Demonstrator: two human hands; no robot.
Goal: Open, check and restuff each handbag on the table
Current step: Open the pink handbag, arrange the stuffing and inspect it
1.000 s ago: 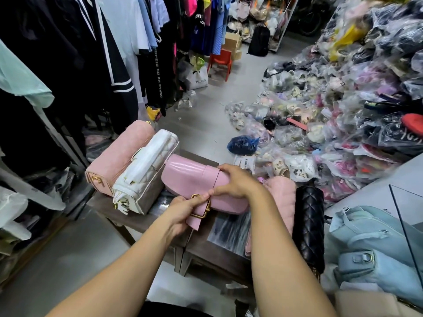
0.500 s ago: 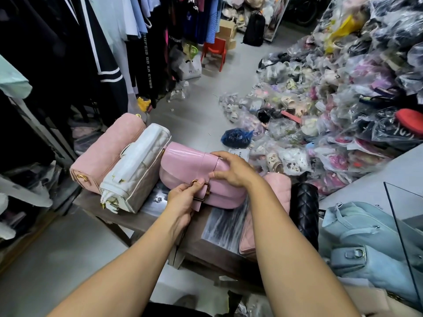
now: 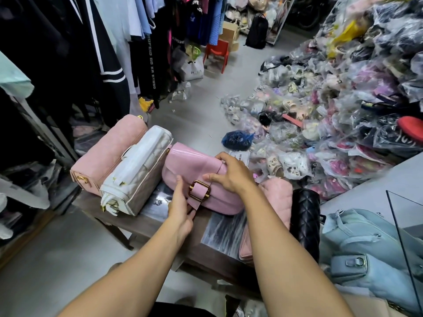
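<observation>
A glossy pink flap handbag (image 3: 183,170) with a gold buckle (image 3: 199,191) on its strap lies on the small wooden table (image 3: 146,221). My left hand (image 3: 182,208) pinches the end of the strap tab below the buckle. My right hand (image 3: 231,173) rests on the top of the bag's flap, fingers curved over its right side. To the left lie a white quilted handbag (image 3: 137,172) and a pale pink quilted handbag (image 3: 107,154). To the right lie a pink quilted bag (image 3: 277,197) and a black quilted bag (image 3: 305,218).
Light blue bags (image 3: 366,252) are stacked at the lower right beside a glass panel (image 3: 409,225). A big heap of plastic-wrapped shoes (image 3: 332,115) covers the floor on the right. Clothes (image 3: 96,53) hang on racks at the left. A red chair (image 3: 216,53) stands far back.
My left hand slid from the buckle down to the strap's end, so the buckle now shows. The right hand stays on the flap. The camera has tilted slightly.
</observation>
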